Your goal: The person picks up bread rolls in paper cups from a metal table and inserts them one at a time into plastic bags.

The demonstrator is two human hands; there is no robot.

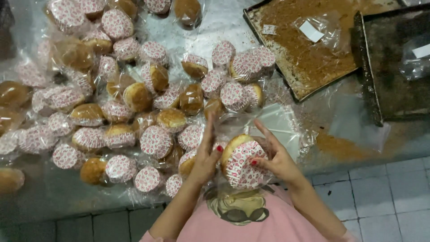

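Both my hands are on one cupcake (242, 163), held near me at the table's near edge, just above my pink shirt (268, 224). It sits in a white paper liner with a red print, golden top tilted to the left, liner bottom toward me. My left hand (205, 157) is flat and upright against its left side, fingers straight and pointing far, not curled round it. My right hand (277, 159) cups the right side, thumb pressed on the liner, fingers spread behind. Clear film seems to lie around the cake, but whether it is fully inside a bag I cannot tell. Just beyond my right hand lies a stack of clear plastic bags (280, 123), flat on the steel table (53, 197). To the left and far spreads a big heap of bagged cupcakes (121, 103), some top up, some liner up, each in its own shiny wrap; this is the work done, by my judgement most of it. I see no unwrapped cakes waiting anywhere in view. At far right sits a baking tray (309, 62) holding only brown crumbs and a couple of loose bags, with a second dark tray (394, 80) beside it, also bare of cakes. So I judge the batch close to finished, this one cupcake in hand.
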